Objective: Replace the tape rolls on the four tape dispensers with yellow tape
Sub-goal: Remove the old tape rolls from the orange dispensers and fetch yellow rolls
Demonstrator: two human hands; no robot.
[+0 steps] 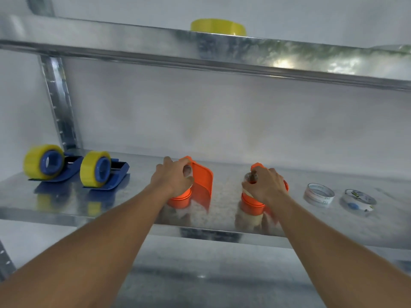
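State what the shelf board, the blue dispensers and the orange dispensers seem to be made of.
Shelf board: metal, likely galvanised steel; its mottled silvery surface mirrors the things on it.
Blue dispensers: probably moulded plastic; uniform opaque colour, smooth rounded edges, slight sheen.
Orange dispensers: apparently the same kind of plastic; a thin, evenly coloured curved flap, semi-glossy.

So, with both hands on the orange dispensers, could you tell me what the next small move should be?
Probably lift the clear rolls off both orange dispensers, since the left hand and right hand already grip them, and yellow tape waits on the upper shelf.
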